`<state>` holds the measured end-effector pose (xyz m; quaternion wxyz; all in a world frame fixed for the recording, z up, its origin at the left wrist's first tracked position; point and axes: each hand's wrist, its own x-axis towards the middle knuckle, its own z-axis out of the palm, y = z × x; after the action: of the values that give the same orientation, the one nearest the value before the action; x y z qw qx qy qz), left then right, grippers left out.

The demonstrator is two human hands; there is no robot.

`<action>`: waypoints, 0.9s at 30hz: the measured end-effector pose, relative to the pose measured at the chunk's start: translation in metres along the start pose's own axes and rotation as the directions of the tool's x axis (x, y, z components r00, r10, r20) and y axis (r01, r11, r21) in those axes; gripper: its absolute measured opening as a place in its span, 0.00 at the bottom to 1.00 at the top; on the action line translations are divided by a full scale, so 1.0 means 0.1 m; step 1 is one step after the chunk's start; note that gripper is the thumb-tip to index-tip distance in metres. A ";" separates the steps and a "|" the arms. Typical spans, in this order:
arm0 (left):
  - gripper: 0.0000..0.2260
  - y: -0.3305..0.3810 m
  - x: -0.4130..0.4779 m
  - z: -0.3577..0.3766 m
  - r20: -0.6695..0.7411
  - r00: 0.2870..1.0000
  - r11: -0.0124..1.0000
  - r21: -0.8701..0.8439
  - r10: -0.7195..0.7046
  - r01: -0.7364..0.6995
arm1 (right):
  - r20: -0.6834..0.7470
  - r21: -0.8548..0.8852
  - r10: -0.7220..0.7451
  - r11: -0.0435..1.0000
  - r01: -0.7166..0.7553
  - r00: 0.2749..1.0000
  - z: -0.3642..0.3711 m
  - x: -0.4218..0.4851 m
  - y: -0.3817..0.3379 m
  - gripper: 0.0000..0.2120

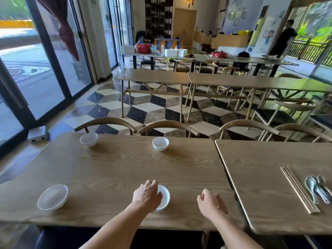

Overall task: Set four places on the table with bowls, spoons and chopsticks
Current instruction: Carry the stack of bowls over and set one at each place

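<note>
Fourth bowl point(164, 196), near-right place: left hand point(147, 194) grip curled over rim, right hand point(211, 202) loosely curled, empty; next, likely chopsticks point(299, 189) and spoons point(318, 191) from neighbouring table point(269, 159).

Surface point(116, 168): four obstacles noted. The far-left bowl point(89, 139) stands near the far-left corner, and the far-right bowl point(160, 143) by the far edge, right of middle. The near-left bowl point(52, 197) sits toward the near-left corner. The near-right bowl point(164, 196) is by the near edge, with the left hand point(147, 194) curled over its rim.

Between the far and near bowls, bare wood runs open from left edge to right edge. The right hand point(211, 202) hangs over the near-right corner, holding nothing.

Adjoining surface point(260, 159): the left part is bare. Chopsticks point(299, 189) and spoons point(318, 190) lie just beside each other toward its right edge.

Chair backs point(106, 123) line both far edges.
</note>
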<state>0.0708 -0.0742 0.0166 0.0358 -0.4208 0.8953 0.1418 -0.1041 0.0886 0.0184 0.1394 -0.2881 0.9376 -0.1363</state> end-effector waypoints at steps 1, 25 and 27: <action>0.15 0.08 0.04 0.00 -0.003 1.000 1.000 0.008 -0.004 0.004 | 0.016 -0.007 -0.007 1.000 0.008 1.000 0.00 0.05 0.07 0.12; 0.16 4.80 -0.07 1.35 0.176 0.897 0.908 0.033 0.406 -0.418 | 0.062 -0.061 0.178 0.983 -0.174 0.982 -1.50 0.56 4.26 0.13; 0.17 5.04 0.01 1.48 0.229 0.860 0.878 0.044 0.456 -0.477 | 0.088 -0.047 0.220 0.975 -0.217 0.971 -1.48 0.59 4.48 0.14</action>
<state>-0.3228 0.2723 -0.0125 0.1164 -0.1718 0.9673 0.1456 -0.4259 0.4376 -0.0059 0.1915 -0.1917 0.9585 -0.0892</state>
